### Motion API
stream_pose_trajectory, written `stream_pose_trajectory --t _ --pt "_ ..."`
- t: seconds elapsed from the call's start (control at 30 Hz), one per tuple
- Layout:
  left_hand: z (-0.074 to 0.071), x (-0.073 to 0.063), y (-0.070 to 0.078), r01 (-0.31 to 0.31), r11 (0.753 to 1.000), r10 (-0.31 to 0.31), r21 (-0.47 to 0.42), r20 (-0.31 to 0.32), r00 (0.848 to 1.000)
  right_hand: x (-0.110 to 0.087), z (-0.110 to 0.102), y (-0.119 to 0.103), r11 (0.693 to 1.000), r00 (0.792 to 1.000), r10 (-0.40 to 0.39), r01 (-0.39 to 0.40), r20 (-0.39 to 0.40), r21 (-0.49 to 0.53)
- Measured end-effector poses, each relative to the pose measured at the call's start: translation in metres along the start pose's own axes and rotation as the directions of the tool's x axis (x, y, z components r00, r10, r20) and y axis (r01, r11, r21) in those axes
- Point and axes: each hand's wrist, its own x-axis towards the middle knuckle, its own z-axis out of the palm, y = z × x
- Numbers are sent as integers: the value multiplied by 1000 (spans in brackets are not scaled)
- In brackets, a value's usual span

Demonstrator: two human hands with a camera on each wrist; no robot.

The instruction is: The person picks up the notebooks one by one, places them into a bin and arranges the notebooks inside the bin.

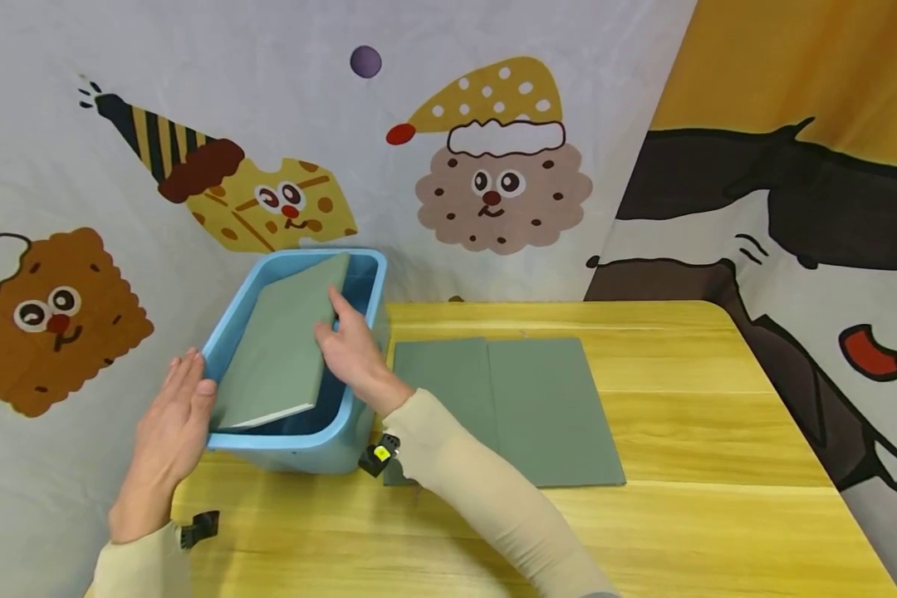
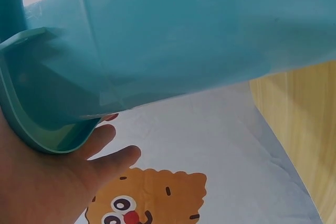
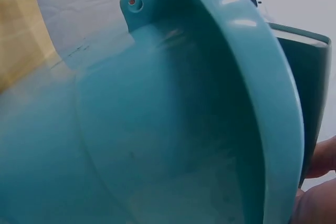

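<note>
A grey-green book with white page edges leans at a slant in a light blue plastic bin on the left of the table. My right hand pinches the book's right edge, thumb and index finger showing in the head view. In the right wrist view, the bin wall covers most of that grip; part of the book shows past the rim. Against the bin's left rim rests my left hand, fingers extended. The left wrist view has this hand under the rim's outer lip.
Two grey-green book-like covers lie flat side by side on the wooden table, just right of the bin. Behind the table hangs a pale cloth printed with cartoon biscuits and cheese. My right forearm crosses over the covers' lower left part.
</note>
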Motion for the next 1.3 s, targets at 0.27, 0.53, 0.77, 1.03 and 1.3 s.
stream_pose_trajectory --t 0.27,0.53,0.77,1.03,1.3 --pt "4 6 3 -8 1000 8 -18 8 1000 2 -7 -1 998 999 19 -17 28 -55" --pt "8 8 4 13 1000 -13 -24 7 1000 -3 -13 -9 936 987 34 23 154 -351" --pt "12 13 11 61 997 -62 -41 -21 998 -23 -34 -12 829 982 -103 172 157 -532" --pt "11 5 8 71 997 -71 -26 2 997 -47 -79 6 757 971 -174 240 167 -608" --pt "9 0 5 28 998 -30 -49 -32 999 -74 -137 24 631 979 -187 186 84 -753"
